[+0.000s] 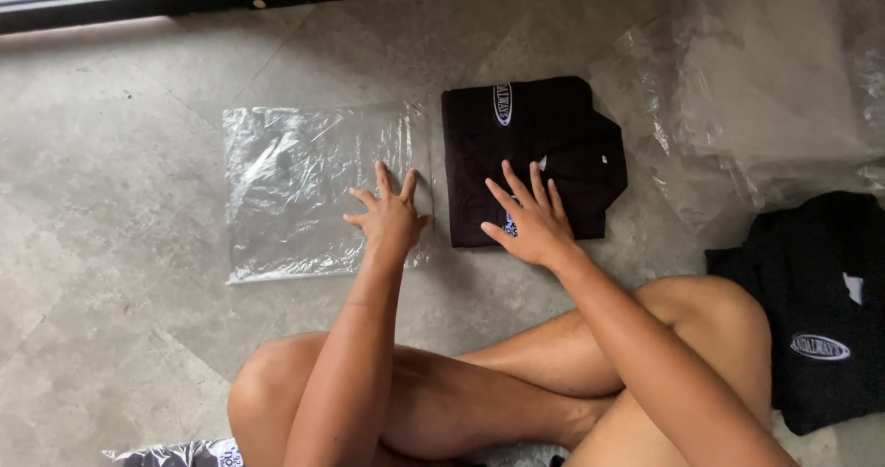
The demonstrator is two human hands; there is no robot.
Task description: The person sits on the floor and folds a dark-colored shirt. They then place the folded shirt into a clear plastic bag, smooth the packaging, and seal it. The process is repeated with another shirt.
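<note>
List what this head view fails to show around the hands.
- Folded black shirt: lower edge hidden under right hand.
- Clear plastic bag: open end unclear, glare and left hand cover it.
- Second black garment: cut off by right edge.
- Bagged item: cut off at bottom.

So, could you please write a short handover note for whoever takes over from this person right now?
Left hand: open, fingers spread, pressing flat on the clear plastic bag lying on the grey stone floor.
Right hand: open, palm down on the folded black shirt just right of the bag.
Done: shirt is folded, bag laid flat beside it.
Left: shirt is not yet in the bag.
Nearby: another black garment at right, loose clear plastic sheets beyond it.
</note>
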